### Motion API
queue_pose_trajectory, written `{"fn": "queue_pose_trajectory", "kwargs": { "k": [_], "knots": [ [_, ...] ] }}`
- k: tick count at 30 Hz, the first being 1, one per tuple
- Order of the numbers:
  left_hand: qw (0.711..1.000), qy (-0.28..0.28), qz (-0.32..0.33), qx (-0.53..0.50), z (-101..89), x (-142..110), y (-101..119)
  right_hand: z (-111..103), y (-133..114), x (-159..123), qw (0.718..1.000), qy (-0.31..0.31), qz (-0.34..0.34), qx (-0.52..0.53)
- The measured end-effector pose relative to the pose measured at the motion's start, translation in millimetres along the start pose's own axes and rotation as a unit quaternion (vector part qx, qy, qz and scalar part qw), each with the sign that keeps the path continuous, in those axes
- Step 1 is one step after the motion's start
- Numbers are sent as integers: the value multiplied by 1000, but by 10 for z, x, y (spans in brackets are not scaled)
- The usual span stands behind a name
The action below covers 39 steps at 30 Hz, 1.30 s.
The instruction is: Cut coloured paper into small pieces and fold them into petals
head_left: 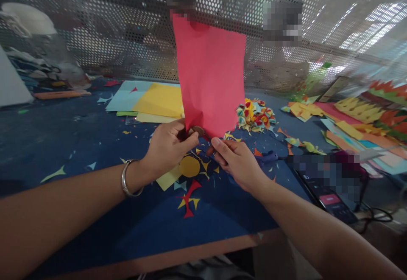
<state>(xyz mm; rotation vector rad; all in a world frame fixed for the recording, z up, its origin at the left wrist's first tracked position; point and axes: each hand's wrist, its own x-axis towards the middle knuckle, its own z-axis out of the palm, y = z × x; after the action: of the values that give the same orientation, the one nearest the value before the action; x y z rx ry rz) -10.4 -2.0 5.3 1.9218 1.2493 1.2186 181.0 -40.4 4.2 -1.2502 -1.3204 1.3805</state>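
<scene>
Red paper sheet, upright, lightly creased

At upper centre, the paper sheet is before the mesh panel and above the worktop, where stacked sheets lie left, piled paper pieces right, scraps lower centre, with a phone at right.

L hand w/ red paper (upright)

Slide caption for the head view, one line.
Left hand grips a red sheet near its lower left corner, right hand close by, above cut paper scraps on a blue tabletop.
</scene>
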Motion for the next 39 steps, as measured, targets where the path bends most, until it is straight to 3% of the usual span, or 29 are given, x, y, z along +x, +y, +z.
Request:
{"fn": "queue_pose_trajectory", "kwargs": {
  "k": [13,18,21,29,35,39],
  "knots": [
    [997,-23,-33,-58,20,2,80,-41,-16,5,1000,3,-8,-11],
    [978,-62,-83,-180,60,-4,96,-48,-32,1,1000,11,-10,-20],
    [971,-69,-113,-197,66,-15,93,-52,-39,5,1000,9,-11,-22],
    [955,8,-121,-270,68,72,-67,-78,-111,-50,1000,-6,-9,-9],
    [946,-68,-152,-277,94,27,10,-110,-108,-58,994,39,-85,-59],
    [944,-88,-159,-277,134,-74,84,-117,-47,-2,986,50,-103,-119]
  ]
}}
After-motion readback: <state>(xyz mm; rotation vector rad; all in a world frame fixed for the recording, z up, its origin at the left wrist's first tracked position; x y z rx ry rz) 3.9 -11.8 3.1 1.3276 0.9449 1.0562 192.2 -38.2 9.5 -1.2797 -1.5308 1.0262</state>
